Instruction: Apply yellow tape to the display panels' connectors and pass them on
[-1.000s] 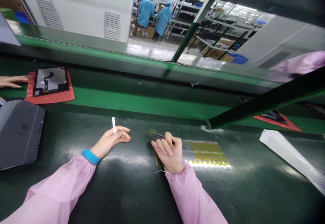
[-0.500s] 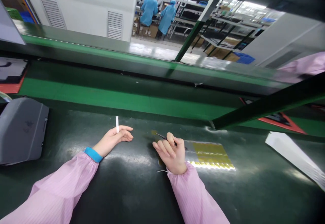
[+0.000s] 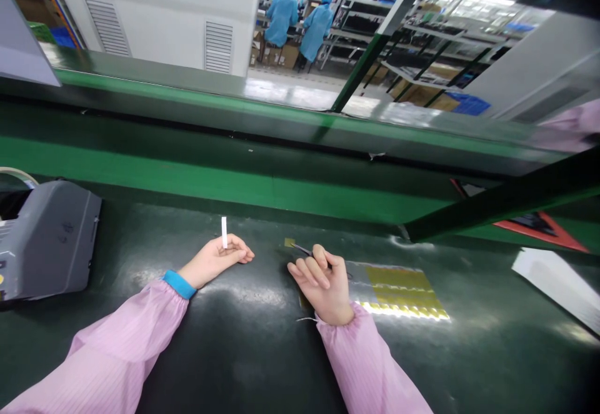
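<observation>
My left hand (image 3: pixel 218 261), with a blue band at the wrist, hovers over the dark bench top. A narrow white strip (image 3: pixel 224 232) stands up from it near the base of the fingers, and its lower end is partly hidden. The thumb and fingertips are drawn together. My right hand (image 3: pixel 323 286) is closed round dark tweezers (image 3: pixel 302 249) that point left. At their tip is a small square of yellowish film (image 3: pixel 289 242). Under and beside the right hand lies a clear sheet bearing rows of yellow film pieces (image 3: pixel 400 286).
A grey tape dispenser-like machine (image 3: pixel 59 239) stands at the left. White paper (image 3: pixel 553 286) lies at the right, near a slanting dark post (image 3: pixel 469 207) and a red-edged tray (image 3: pixel 548 232). Two people in blue gowns (image 3: pixel 282 19) are beyond the bench; a pink sleeve (image 3: pixel 569 127) shows right.
The view has shifted slightly, moving most things rightward. My left thumb and fingers have come closer together. The yellowish square at the tweezers' tip shows more clearly.
</observation>
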`<state>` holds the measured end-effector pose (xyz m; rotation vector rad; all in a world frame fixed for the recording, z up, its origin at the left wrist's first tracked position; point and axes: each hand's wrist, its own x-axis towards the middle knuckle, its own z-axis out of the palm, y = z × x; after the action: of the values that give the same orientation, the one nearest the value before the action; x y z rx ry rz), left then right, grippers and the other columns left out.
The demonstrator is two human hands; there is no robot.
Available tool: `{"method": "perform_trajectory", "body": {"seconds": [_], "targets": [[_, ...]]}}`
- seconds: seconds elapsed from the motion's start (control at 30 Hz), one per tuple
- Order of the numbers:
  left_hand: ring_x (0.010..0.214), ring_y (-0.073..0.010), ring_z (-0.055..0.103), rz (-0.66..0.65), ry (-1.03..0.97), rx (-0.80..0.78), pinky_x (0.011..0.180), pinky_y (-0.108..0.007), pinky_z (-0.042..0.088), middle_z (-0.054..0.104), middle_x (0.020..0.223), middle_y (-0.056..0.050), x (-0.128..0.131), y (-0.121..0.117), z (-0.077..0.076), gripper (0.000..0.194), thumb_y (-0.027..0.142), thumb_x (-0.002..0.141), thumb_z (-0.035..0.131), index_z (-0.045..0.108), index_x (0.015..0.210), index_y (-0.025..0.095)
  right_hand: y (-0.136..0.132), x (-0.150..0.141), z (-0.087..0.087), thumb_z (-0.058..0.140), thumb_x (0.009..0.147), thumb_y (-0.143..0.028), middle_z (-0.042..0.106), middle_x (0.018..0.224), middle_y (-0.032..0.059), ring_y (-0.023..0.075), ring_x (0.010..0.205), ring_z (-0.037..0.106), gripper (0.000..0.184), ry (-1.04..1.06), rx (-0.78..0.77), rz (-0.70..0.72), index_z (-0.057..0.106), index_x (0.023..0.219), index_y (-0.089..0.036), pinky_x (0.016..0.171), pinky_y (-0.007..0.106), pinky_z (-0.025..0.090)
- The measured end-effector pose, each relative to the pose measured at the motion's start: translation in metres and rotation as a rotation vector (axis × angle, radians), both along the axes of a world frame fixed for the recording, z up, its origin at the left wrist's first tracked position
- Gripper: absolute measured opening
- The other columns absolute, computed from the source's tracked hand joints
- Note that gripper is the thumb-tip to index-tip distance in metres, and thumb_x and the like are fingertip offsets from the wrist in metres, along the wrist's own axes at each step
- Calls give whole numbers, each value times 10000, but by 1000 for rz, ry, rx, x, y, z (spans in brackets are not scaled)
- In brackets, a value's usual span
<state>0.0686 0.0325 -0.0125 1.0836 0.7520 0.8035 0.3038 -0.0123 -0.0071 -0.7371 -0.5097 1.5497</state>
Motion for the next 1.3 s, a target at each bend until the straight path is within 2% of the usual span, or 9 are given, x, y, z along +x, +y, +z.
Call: {"method": "perform_trajectory", "body": {"seconds": [0.2,0.5,0.9,1.3], "targets": [[850,-171,669,0,17,19,897,-350,507,737,913,-77,-1,0,2,329,406,747,834,649,834,148,1,-1,0,597,801,-300,92,371,-107,103,413,95,499,7,-10,-9,141,621,-209,505,285,313],[864,-180,656,-19,30,50,909,-367,497,726,927,-84,-1,0,-1,367,471,761,812,647,839,153,1,0,-2,592,839,-303,112,379,-107,104,406,114,491,16,-7,-11,162,620,-213,496,283,329],[869,-172,650,-41,19,59,912,-352,494,711,915,-69,-2,0,0,355,470,791,789,624,834,158,0,1,-2,602,804,-274,124,373,-111,108,419,122,433,67,-38,-19,225,599,-212,522,276,312],[871,-171,649,-56,16,58,919,-362,495,704,922,-70,-2,1,1,414,529,789,775,599,830,157,0,-1,0,622,817,-274,118,383,-110,104,404,152,465,76,-56,-24,204,621,-220,509,277,337]]}}
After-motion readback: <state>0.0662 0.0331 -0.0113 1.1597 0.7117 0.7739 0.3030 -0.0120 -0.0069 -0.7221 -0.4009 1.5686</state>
